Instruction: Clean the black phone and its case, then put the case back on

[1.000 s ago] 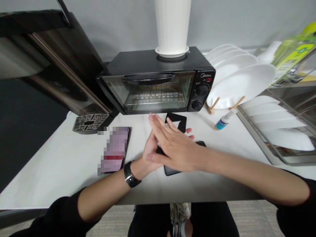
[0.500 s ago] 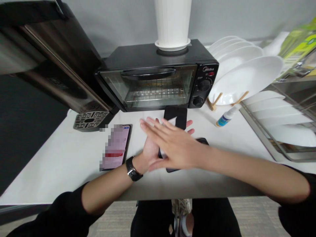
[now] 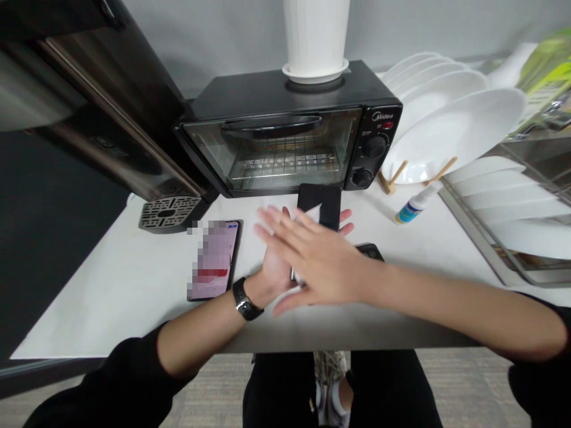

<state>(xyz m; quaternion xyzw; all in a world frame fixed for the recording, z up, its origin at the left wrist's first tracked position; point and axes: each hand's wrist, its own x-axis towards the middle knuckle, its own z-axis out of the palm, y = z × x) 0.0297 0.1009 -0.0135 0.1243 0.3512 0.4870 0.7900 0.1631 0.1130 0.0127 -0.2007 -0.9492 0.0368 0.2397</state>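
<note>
My left hand [image 3: 275,266] is palm up over the counter, a black watch [image 3: 245,299] at its wrist. On its palm lies something mostly hidden, with a metallic edge showing near the thumb side. My right hand [image 3: 323,258] lies flat across it from above, fingers stretched out and slightly blurred. A white tissue-like piece [image 3: 314,212] pokes out between the hands. Just beyond them is a flat black item [image 3: 328,202] on the counter. A dark phone-like object [image 3: 371,252] lies partly covered by my right wrist.
A phone [image 3: 216,261] with a lit screen lies left on the white counter [image 3: 111,285]. Behind stands a toaster oven [image 3: 285,154] bearing a white pot [image 3: 316,38]. A dark dispenser [image 3: 134,107] is at left. A spray bottle [image 3: 417,204] and racked plates [image 3: 464,134] are at right.
My right hand still lies over my left, with its fingers a little more spread and its thumb lower and further from the left hand. The view has shifted slightly.
</note>
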